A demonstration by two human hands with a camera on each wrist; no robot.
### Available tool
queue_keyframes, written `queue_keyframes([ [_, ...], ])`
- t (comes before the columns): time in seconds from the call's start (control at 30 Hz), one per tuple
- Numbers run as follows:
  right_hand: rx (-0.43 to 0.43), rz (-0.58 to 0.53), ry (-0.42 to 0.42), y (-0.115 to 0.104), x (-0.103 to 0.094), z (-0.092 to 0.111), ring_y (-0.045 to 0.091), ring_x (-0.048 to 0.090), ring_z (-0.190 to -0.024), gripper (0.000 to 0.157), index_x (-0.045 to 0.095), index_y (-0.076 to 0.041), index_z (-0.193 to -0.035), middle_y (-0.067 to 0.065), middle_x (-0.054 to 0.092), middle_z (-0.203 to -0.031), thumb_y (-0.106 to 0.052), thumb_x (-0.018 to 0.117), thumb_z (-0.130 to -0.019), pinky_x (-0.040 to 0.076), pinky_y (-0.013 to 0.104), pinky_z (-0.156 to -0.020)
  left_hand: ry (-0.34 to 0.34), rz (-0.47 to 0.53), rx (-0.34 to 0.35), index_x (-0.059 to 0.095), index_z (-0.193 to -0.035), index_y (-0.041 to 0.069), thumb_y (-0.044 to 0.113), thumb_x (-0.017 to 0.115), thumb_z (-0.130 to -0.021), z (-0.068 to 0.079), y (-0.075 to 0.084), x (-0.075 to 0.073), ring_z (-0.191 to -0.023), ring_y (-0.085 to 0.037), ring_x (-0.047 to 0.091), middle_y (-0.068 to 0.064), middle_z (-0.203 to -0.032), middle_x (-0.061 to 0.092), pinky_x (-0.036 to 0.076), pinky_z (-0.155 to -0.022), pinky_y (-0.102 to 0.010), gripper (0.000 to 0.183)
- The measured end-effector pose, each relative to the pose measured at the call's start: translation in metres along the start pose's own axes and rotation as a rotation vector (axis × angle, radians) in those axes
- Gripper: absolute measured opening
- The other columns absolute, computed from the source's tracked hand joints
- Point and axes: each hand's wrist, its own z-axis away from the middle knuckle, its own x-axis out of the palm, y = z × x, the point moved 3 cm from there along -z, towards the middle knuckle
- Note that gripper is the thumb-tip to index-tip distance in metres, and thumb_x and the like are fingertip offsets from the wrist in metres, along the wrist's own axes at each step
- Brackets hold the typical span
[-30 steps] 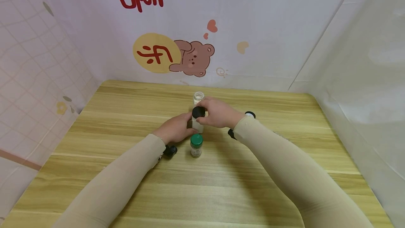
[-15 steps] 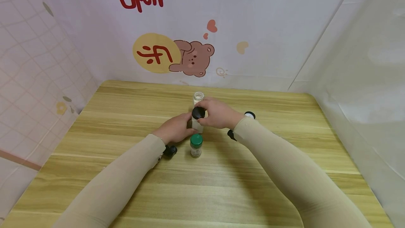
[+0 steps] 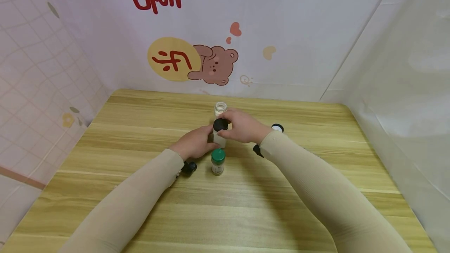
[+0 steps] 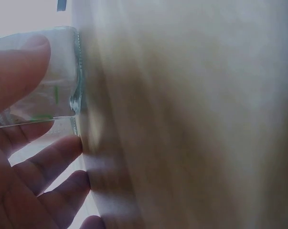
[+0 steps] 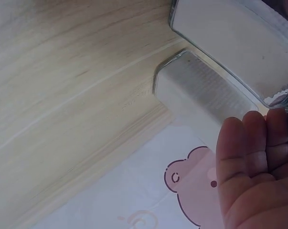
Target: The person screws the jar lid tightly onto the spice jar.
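Observation:
A square-sided glass jar point(image 3: 219, 140) of pale powder stands upright in the middle of the table with a black lid point(image 3: 220, 124) on top. My left hand point(image 3: 195, 142) grips its lower body. In the left wrist view, the thumb point(image 4: 24, 67) lies across the glass. My right hand point(image 3: 242, 125) pinches the black lid between thumb and fingers. Right behind stands a similar glass jar point(image 3: 220, 107) with its mouth uncovered; the right wrist view shows this second jar point(image 5: 201, 86) beside the first. A small jar with a green lid point(image 3: 218, 155) stands in front, near my left thumb.
To the right, a black cap with a white inside point(image 3: 277, 127) lies on the wooden table point(image 3: 225, 210), close beyond the right sleeve point(image 3: 302, 167). White printed cloth point(image 3: 299, 30) rises behind the table, and more hangs at both sides.
My right thumb and fingertips have shifted slightly on the black lid, and the glint on it differs. The left hand and all the jars keep their places.

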Motion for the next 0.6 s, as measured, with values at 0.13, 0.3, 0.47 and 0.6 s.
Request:
queue_keyframes([
  [0.13, 0.011, -0.011, 0.001, 0.0008, -0.0003, 0.0004, 0.024, 0.064, -0.104, 0.039, 0.069, -0.008, -0.127, 0.008, 0.066, -0.120, -0.033, 0.075, -0.098, 0.055, 0.038, -0.093, 0.000, 0.000, -0.002, 0.041, -0.161, 0.030, 0.044, 0.071, -0.101, 0.0005, 0.0011, -0.0006, -0.140, -0.028, 0.057, -0.005, -0.153, 0.057, 0.046, -0.116, -0.052, 0.069],
  [0.3, 0.057, -0.041, 0.006, 0.0022, -0.0007, 0.0006, 0.021, 0.064, -0.103, 0.044, 0.069, -0.011, -0.127, 0.004, 0.067, -0.116, -0.040, 0.078, -0.096, 0.054, 0.037, -0.092, -0.003, 0.002, 0.001, 0.040, -0.161, 0.030, 0.044, 0.071, -0.101, 0.0008, 0.0022, -0.0016, -0.140, -0.028, 0.057, -0.005, -0.154, 0.057, 0.046, -0.116, -0.052, 0.070],
  [0.47, 0.072, -0.059, 0.011, 0.0039, -0.0013, 0.0004, 0.019, 0.063, -0.103, 0.046, 0.069, -0.013, -0.126, 0.001, 0.068, -0.115, -0.045, 0.079, -0.094, 0.054, 0.037, -0.092, -0.002, 0.005, 0.008, 0.040, -0.161, 0.030, 0.044, 0.072, -0.100, 0.0002, 0.0026, -0.0025, -0.141, -0.029, 0.056, -0.006, -0.155, 0.056, 0.046, -0.117, -0.053, 0.070],
  [0.6, 0.044, -0.076, 0.006, 0.0042, -0.0026, 0.0006, 0.020, 0.065, -0.109, 0.054, 0.066, -0.010, -0.134, 0.003, 0.068, -0.121, -0.043, 0.079, -0.094, 0.054, 0.039, -0.099, -0.003, 0.003, 0.007, 0.040, -0.161, 0.029, 0.045, 0.071, -0.101, -0.0009, 0.0027, -0.0026, -0.144, -0.029, 0.053, -0.006, -0.157, 0.055, 0.044, -0.118, -0.053, 0.070],
])
